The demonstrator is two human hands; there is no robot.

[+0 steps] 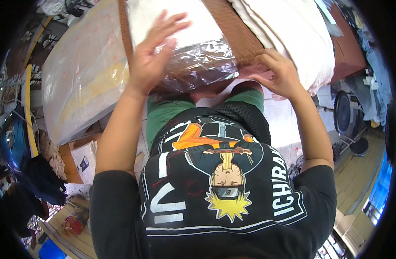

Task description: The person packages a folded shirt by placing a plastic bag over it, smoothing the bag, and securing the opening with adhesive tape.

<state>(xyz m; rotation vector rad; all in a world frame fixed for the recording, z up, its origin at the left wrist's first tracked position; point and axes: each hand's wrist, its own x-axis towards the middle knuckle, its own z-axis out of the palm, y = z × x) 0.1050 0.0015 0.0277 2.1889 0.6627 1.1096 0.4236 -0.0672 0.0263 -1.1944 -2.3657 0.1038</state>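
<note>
A white folded cloth in a clear plastic bag lies on a brown cloth at the top middle. Over the bag's left part is my left hand, its fingers spread and nothing in its grasp; whether it touches the plastic I cannot tell. The bag's near end is loose, shiny film. To the right, my right hand rests by the near edge of the brown cloth, with fingers bent and thumb held apart from them. A thick white cloth lies just beyond that hand.
A large plastic-covered stack stands at the left, beside a yellow bar. Brown-red cloth lies at the far right. A round black stool-like seat stands below it. Pale floor tiles show beside my legs.
</note>
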